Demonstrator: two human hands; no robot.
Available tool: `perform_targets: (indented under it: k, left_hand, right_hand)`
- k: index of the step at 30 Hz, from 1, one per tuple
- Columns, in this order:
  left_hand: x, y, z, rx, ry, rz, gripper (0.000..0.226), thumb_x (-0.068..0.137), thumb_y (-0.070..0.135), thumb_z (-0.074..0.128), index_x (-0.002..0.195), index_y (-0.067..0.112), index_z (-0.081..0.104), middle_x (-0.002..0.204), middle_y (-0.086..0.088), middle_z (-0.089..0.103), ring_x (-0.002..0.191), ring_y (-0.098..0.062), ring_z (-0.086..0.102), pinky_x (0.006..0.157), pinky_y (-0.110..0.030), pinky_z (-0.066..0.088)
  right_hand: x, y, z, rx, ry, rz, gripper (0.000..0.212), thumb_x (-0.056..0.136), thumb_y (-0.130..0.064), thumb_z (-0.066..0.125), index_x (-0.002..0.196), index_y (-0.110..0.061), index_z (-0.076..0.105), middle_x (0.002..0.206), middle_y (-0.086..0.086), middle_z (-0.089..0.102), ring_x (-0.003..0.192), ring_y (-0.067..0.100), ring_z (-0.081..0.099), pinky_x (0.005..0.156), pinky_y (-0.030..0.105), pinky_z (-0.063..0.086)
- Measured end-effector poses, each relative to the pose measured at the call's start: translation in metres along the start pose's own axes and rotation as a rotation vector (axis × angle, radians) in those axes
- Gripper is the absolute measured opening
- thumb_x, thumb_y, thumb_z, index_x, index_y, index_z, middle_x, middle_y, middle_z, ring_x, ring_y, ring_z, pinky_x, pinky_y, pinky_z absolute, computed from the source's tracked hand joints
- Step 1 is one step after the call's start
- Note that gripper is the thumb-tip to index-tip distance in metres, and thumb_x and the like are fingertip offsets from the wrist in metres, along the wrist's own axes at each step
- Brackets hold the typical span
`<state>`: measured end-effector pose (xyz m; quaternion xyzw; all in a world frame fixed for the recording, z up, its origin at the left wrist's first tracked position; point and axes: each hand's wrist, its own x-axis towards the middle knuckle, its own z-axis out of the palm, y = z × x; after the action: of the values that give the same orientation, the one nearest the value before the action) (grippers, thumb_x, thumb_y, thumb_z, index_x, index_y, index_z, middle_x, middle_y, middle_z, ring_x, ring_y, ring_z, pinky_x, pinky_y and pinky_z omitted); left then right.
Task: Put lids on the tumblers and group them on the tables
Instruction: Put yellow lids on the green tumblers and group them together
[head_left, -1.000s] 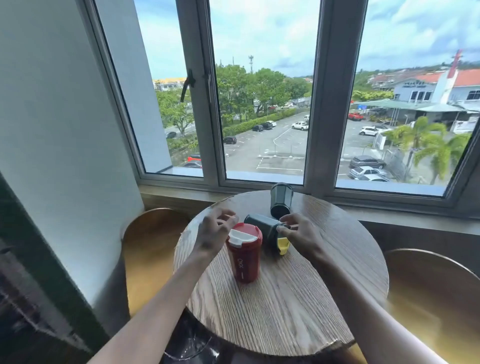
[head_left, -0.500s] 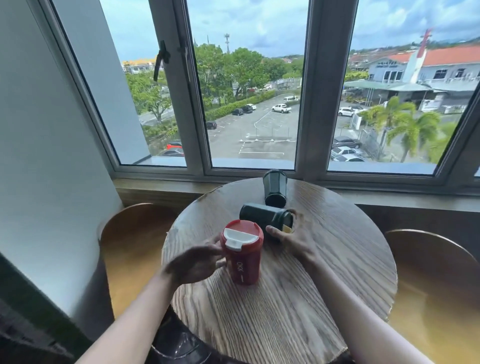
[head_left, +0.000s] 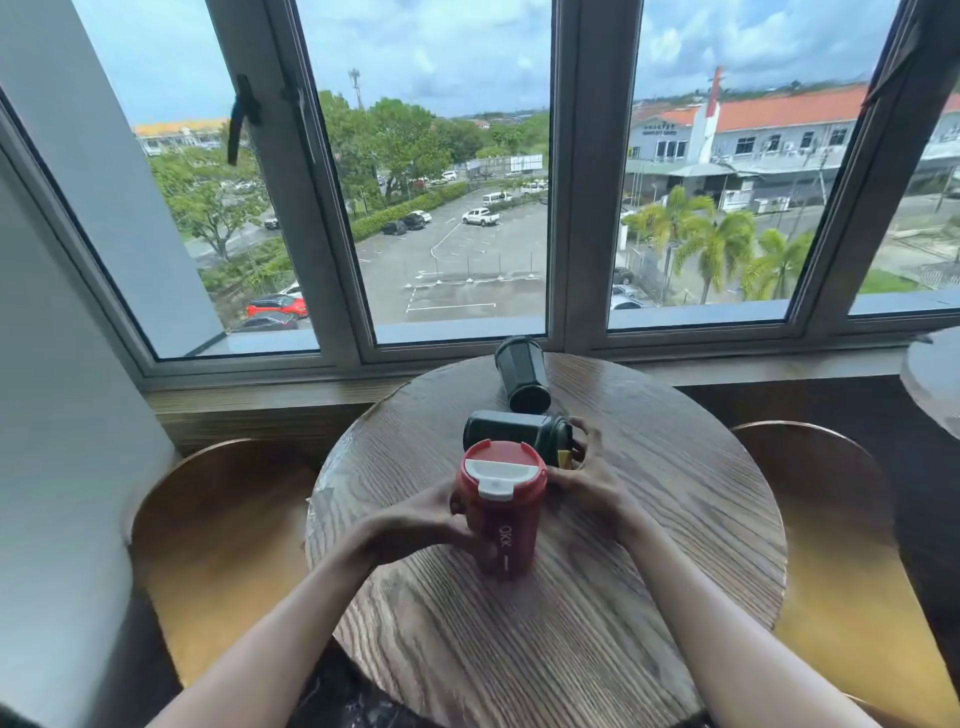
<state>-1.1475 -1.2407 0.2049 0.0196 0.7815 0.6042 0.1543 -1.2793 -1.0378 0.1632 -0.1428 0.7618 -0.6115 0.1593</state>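
A red tumbler (head_left: 503, 525) with a red and white lid stands upright in the middle of the round wooden table (head_left: 649, 597). My left hand (head_left: 415, 525) wraps its left side. Behind it a dark green tumbler (head_left: 506, 430) lies on its side, its lid end with a yellow part pointing right. My right hand (head_left: 584, 475) closes around that lid end. Farther back a second dark tumbler (head_left: 522, 373) lies tilted near the window edge of the table.
Rounded wooden chair backs sit left (head_left: 218, 519) and right (head_left: 831, 519) of the table. A window sill (head_left: 260, 400) runs behind the table. The edge of another round table (head_left: 935, 379) shows at far right.
My left hand dropped from the red tumbler's lid to its side and now grips the body. My right hand stays at the lying green tumbler's lid end. The camera moved closer.
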Motion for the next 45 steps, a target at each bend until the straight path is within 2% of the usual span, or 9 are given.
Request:
perform_targets:
  k: [4, 7, 13, 21, 26, 29, 35, 38, 45]
  left_hand:
    - [0.012, -0.007, 0.002, -0.028, 0.09, 0.039, 0.079, 0.07, -0.003, 0.08, 0.137, 0.026, 0.05, 0.129, -0.013, 0.063, 0.119, -0.019, 0.059, 0.097, -0.03, 0.052]
    - [0.022, -0.015, 0.002, -0.019, 0.133, 0.061, 0.087, 0.062, 0.013, 0.086, 0.14, 0.021, 0.049, 0.127, -0.016, 0.064, 0.121, -0.028, 0.058, 0.103, -0.038, 0.05]
    - [0.034, -0.012, 0.009, -0.045, 0.222, 0.117, 0.093, 0.053, 0.019, 0.084, 0.139, 0.019, 0.048, 0.123, -0.015, 0.065, 0.096, -0.004, 0.066, 0.08, -0.015, 0.051]
    - [0.052, -0.032, 0.009, -0.034, 0.247, 0.106, 0.091, 0.061, 0.018, 0.089, 0.141, 0.024, 0.045, 0.128, -0.012, 0.065, 0.118, -0.025, 0.063, 0.101, -0.037, 0.052]
    - [0.054, -0.038, 0.034, -0.019, 0.443, 0.167, 0.09, 0.057, 0.024, 0.093, 0.133, 0.027, 0.044, 0.123, -0.003, 0.065, 0.109, -0.006, 0.065, 0.085, -0.014, 0.051]
    - [0.056, -0.039, 0.038, 0.001, 0.511, 0.218, 0.089, 0.055, 0.025, 0.091, 0.131, 0.025, 0.045, 0.12, -0.001, 0.065, 0.103, 0.002, 0.065, 0.085, -0.013, 0.05]
    - [0.058, -0.044, 0.036, 0.052, 0.549, 0.179, 0.077, 0.053, 0.039, 0.089, 0.117, 0.039, 0.046, 0.114, 0.005, 0.067, 0.105, -0.006, 0.065, 0.081, -0.009, 0.049]
    - [0.059, -0.045, 0.036, 0.067, 0.558, 0.169, 0.077, 0.057, 0.029, 0.091, 0.119, 0.038, 0.045, 0.112, 0.009, 0.067, 0.101, 0.004, 0.063, 0.08, -0.006, 0.048]
    - [0.056, -0.045, 0.038, 0.091, 0.568, 0.174, 0.079, 0.059, 0.033, 0.091, 0.124, 0.038, 0.045, 0.114, 0.011, 0.067, 0.102, 0.01, 0.062, 0.082, -0.006, 0.047]
  right_hand:
    - [-0.002, -0.002, -0.003, -0.016, -0.016, -0.007, 0.114, 0.042, -0.056, 0.09, 0.138, -0.035, 0.032, 0.137, 0.009, 0.049, 0.117, 0.027, 0.059, 0.104, 0.049, 0.047]
    - [0.0, 0.003, -0.005, 0.006, 0.038, -0.033, 0.112, 0.041, -0.055, 0.091, 0.137, -0.032, 0.038, 0.135, 0.009, 0.053, 0.114, 0.025, 0.062, 0.101, 0.047, 0.05]
    - [0.002, 0.008, -0.007, 0.02, 0.091, -0.101, 0.09, 0.066, -0.015, 0.089, 0.141, -0.019, 0.039, 0.131, 0.011, 0.054, 0.115, 0.026, 0.059, 0.088, 0.024, 0.051]
    - [0.004, 0.016, -0.01, 0.08, 0.164, -0.114, 0.09, 0.064, -0.017, 0.09, 0.139, -0.025, 0.042, 0.129, 0.007, 0.057, 0.117, 0.024, 0.057, 0.103, 0.04, 0.048]
    - [0.006, 0.01, -0.014, 0.127, 0.123, -0.045, 0.099, 0.051, -0.029, 0.096, 0.135, -0.034, 0.043, 0.128, 0.005, 0.062, 0.112, 0.024, 0.063, 0.098, 0.046, 0.052]
    - [0.008, -0.007, -0.02, 0.117, 0.079, -0.044, 0.092, 0.057, -0.016, 0.093, 0.134, -0.029, 0.044, 0.122, 0.0, 0.055, 0.107, 0.02, 0.061, 0.086, 0.031, 0.054]
    - [0.024, -0.061, -0.031, -0.134, -0.054, -0.15, 0.094, 0.061, 0.003, 0.085, 0.141, -0.02, 0.042, 0.131, 0.006, 0.048, 0.121, 0.024, 0.049, 0.101, 0.034, 0.044]
    - [0.034, -0.09, -0.031, -0.327, -0.108, -0.204, 0.093, 0.064, 0.008, 0.079, 0.145, -0.014, 0.04, 0.13, 0.001, 0.045, 0.119, 0.013, 0.041, 0.099, 0.022, 0.034]
    - [0.063, -0.114, -0.017, -0.655, -0.252, -0.188, 0.077, 0.068, -0.007, 0.081, 0.136, -0.019, 0.048, 0.137, 0.007, 0.051, 0.117, 0.018, 0.048, 0.097, 0.024, 0.034]
